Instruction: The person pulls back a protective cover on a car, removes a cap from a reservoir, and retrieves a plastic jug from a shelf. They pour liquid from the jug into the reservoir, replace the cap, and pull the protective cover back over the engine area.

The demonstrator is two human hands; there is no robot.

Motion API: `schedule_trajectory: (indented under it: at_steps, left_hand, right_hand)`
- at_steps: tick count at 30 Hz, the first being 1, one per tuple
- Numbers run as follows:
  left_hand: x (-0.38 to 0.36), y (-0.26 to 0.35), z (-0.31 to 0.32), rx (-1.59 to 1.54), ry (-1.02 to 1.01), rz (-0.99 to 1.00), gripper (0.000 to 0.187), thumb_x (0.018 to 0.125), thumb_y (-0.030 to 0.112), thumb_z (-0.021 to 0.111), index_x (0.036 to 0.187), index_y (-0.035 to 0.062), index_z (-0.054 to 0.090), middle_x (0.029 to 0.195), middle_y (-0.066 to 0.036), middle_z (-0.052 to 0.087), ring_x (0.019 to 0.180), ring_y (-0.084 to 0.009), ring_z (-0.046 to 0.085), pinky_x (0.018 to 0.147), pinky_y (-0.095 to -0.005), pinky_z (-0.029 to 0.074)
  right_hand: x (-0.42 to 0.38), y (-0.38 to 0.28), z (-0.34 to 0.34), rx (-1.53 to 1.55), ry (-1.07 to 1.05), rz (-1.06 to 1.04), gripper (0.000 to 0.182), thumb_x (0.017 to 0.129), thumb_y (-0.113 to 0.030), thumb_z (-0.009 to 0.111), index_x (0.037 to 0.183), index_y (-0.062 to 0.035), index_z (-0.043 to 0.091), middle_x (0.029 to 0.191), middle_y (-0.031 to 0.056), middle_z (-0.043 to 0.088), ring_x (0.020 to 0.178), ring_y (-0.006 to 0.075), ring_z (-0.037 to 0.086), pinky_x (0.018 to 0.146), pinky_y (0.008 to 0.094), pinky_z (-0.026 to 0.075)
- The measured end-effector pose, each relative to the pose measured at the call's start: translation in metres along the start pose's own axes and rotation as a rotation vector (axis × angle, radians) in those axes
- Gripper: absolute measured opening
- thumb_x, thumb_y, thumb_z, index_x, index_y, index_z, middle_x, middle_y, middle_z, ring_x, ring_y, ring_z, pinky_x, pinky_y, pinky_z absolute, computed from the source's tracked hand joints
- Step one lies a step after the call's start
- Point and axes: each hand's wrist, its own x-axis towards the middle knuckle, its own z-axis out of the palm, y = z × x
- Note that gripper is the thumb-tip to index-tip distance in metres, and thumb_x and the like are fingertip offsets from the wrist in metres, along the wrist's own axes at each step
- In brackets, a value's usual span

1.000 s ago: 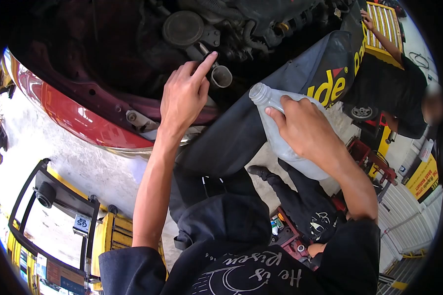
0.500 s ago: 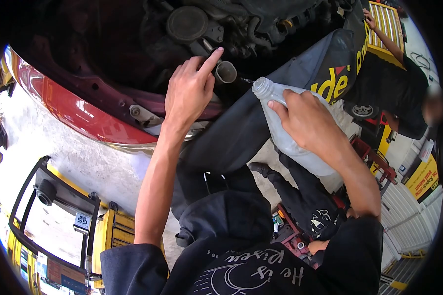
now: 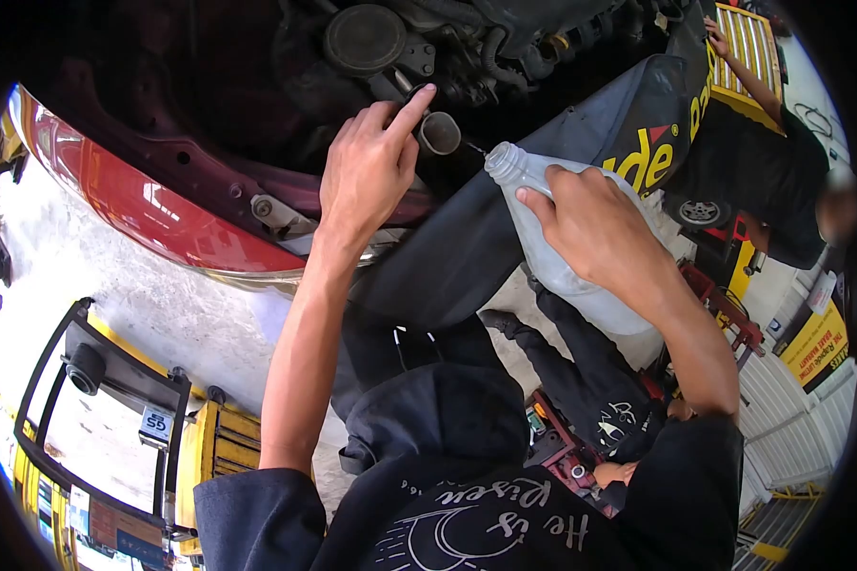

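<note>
The right hand (image 3: 595, 228) is gripping a clear plastic jug (image 3: 562, 257) around its upper body, fingers wrapped tight, tilting it so the open neck is pointing at a round metal filler pipe (image 3: 440, 132) at the front edge of the engine bay. The left hand (image 3: 367, 176) is holding nothing, fingers loosely curled, its index finger stretching out to touch the rim of that pipe. The jug's mouth is sitting just beside the pipe, not touching it. A dark fender cover (image 3: 581, 143) with yellow lettering is draping over the car's edge beneath the jug. At the upper right corner, another person's hand (image 3: 713, 36) is resting on a yellow crate (image 3: 741, 59).
</note>
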Motion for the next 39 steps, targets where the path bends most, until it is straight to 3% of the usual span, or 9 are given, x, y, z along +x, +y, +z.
schedule_trajectory:
  at_steps: [5, 7, 11, 13, 17, 20, 22, 39]
  left_hand:
    - [0.0003, -0.0002, 0.0007, -0.005, -0.003, -0.006, 0.055, 0.075, 0.000, 0.058, 0.127, 0.0177, 0.057, 0.088, -0.010, 0.058, 0.079, -0.0281, 0.057, 0.074, -0.0395, 0.048]
    - [0.0005, 0.0005, 0.0004, -0.005, -0.008, -0.011, 0.055, 0.076, 0.000, 0.058, 0.127, 0.0177, 0.057, 0.088, -0.010, 0.057, 0.078, -0.0280, 0.057, 0.074, -0.0396, 0.048]
    - [0.0013, 0.0000, 0.0008, -0.011, -0.002, -0.011, 0.055, 0.076, 0.000, 0.058, 0.127, 0.0177, 0.057, 0.088, -0.010, 0.057, 0.078, -0.0281, 0.057, 0.074, -0.0396, 0.048]
    - [0.0006, -0.0001, 0.0017, -0.003, -0.001, -0.007, 0.055, 0.076, 0.000, 0.058, 0.128, 0.0179, 0.057, 0.087, -0.010, 0.057, 0.077, -0.0281, 0.057, 0.074, -0.0396, 0.048]
    - [0.0005, 0.0002, 0.0002, -0.010, -0.008, -0.015, 0.055, 0.075, 0.000, 0.058, 0.128, 0.0182, 0.057, 0.087, -0.010, 0.057, 0.077, -0.0281, 0.057, 0.074, -0.0397, 0.048]
    - [0.0000, 0.0001, 0.0001, -0.017, 0.003, -0.010, 0.055, 0.075, 0.001, 0.058, 0.127, 0.0181, 0.057, 0.086, -0.010, 0.057, 0.077, -0.0281, 0.057, 0.074, -0.0397, 0.048]
    - [-0.0003, -0.0002, 0.0000, -0.017, 0.001, -0.012, 0.055, 0.075, 0.001, 0.058, 0.127, 0.0178, 0.057, 0.085, -0.010, 0.057, 0.077, -0.0283, 0.057, 0.073, -0.0399, 0.048]
    - [0.0014, 0.0022, 0.0007, -0.016, -0.004, -0.013, 0.055, 0.074, 0.000, 0.059, 0.127, 0.0175, 0.057, 0.085, -0.010, 0.056, 0.076, -0.0284, 0.056, 0.073, -0.0400, 0.048]
  right_hand:
    - [0.0006, -0.0020, -0.0029, -0.002, -0.021, 0.004, 0.043, 0.097, -0.033, 0.047, 0.091, 0.0077, 0.059, 0.080, 0.0315, 0.060, 0.083, 0.0478, 0.058, 0.075, 0.0519, 0.047]
    - [0.0001, 0.0002, 0.0014, -0.051, 0.049, -0.078, 0.035, 0.096, -0.027, 0.050, 0.083, 0.0049, 0.057, 0.079, 0.0272, 0.060, 0.077, 0.0426, 0.062, 0.071, 0.0480, 0.050]
    - [0.0026, -0.0008, 0.0004, -0.051, 0.043, -0.082, 0.036, 0.096, -0.027, 0.050, 0.083, 0.0051, 0.057, 0.079, 0.0272, 0.060, 0.076, 0.0425, 0.062, 0.070, 0.0480, 0.051]
    - [0.0029, -0.0036, -0.0019, -0.015, -0.015, -0.024, 0.042, 0.097, -0.033, 0.047, 0.092, 0.0075, 0.059, 0.083, 0.0321, 0.060, 0.086, 0.0481, 0.058, 0.077, 0.0523, 0.047]
    - [0.0045, -0.0041, 0.0006, -0.052, 0.027, -0.067, 0.035, 0.095, -0.027, 0.051, 0.084, 0.0056, 0.058, 0.079, 0.0276, 0.060, 0.076, 0.0426, 0.062, 0.069, 0.0477, 0.051]
    - [0.0043, -0.0077, -0.0025, -0.045, 0.016, -0.037, 0.036, 0.096, -0.027, 0.050, 0.083, 0.0057, 0.058, 0.080, 0.0278, 0.060, 0.076, 0.0427, 0.062, 0.070, 0.0480, 0.051]
    - [0.0051, -0.0088, -0.0053, -0.023, -0.049, -0.008, 0.042, 0.097, -0.033, 0.047, 0.094, 0.0076, 0.059, 0.084, 0.0322, 0.060, 0.088, 0.0485, 0.058, 0.077, 0.0526, 0.047]
    - [0.0046, -0.0046, -0.0071, -0.023, -0.066, 0.012, 0.043, 0.097, -0.033, 0.047, 0.092, 0.0079, 0.060, 0.085, 0.0321, 0.060, 0.086, 0.0481, 0.059, 0.076, 0.0516, 0.048]
